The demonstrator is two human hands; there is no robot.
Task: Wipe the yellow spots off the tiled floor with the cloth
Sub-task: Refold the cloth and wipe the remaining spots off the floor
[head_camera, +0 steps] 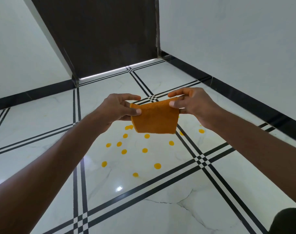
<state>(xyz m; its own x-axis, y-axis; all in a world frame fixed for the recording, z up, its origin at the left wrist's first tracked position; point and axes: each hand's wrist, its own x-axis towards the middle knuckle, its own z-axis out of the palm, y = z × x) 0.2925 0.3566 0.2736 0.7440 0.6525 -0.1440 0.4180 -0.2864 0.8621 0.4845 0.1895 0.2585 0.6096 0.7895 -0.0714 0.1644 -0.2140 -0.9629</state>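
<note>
An orange cloth [155, 119], folded into a small rectangle, hangs in the air above the floor. My left hand [117, 110] pinches its left top corner between thumb and fingers. My right hand [190, 103] pinches its right top corner. Below the cloth, several round yellow spots [144, 150] lie scattered on one white marble tile [127, 166]. One more yellow spot [201, 131] sits on the tile to the right, past the black stripes. The cloth hides a few spots behind its lower edge.
Black double stripes [199, 162] cross the glossy white floor. A dark brown door [103, 34] closes the far end between white walls. A black skirting [245, 98] runs along the right wall. A dark shape [287, 220] shows at the bottom right corner.
</note>
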